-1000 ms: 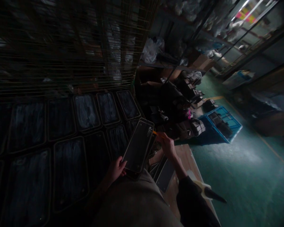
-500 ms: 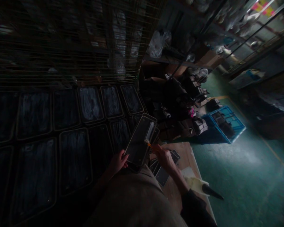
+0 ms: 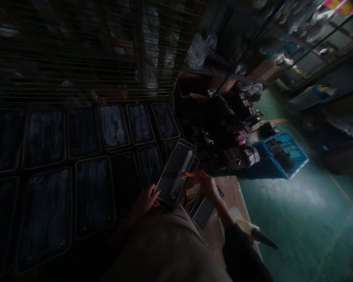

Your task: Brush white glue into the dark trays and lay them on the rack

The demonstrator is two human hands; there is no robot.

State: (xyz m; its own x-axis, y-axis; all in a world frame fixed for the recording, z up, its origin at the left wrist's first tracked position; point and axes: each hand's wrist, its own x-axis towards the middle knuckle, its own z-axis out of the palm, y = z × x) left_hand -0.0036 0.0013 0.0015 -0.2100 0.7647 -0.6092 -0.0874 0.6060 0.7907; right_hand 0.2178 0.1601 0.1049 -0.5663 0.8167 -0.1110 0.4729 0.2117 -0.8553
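My left hand (image 3: 148,197) grips the lower left edge of a dark rectangular panel (image 3: 170,174) with rounded corners and a pale rim, held tilted before my body. In my right hand (image 3: 205,184) is a brush with an orange handle (image 3: 191,174), my fingers closed round it. Its bristle end, blurred, meets the panel's face near the middle. A whitish wet-looking streak (image 3: 186,161) runs along the panel's right side. More dark panels (image 3: 205,212) lie on the wooden board by my right forearm.
Rows of similar panels with whitish smears (image 3: 94,196) cover the left side, below a wire mesh (image 3: 106,84). A blue crate (image 3: 272,160) stands on the green floor (image 3: 300,199). On the wooden board's (image 3: 231,192) edge is a pale container with a dark pointed tip (image 3: 263,238).
The brush has swung to lie more level, and its tip moved slightly left. The whitish streak now reaches further down the panel. My left hand keeps its hold.
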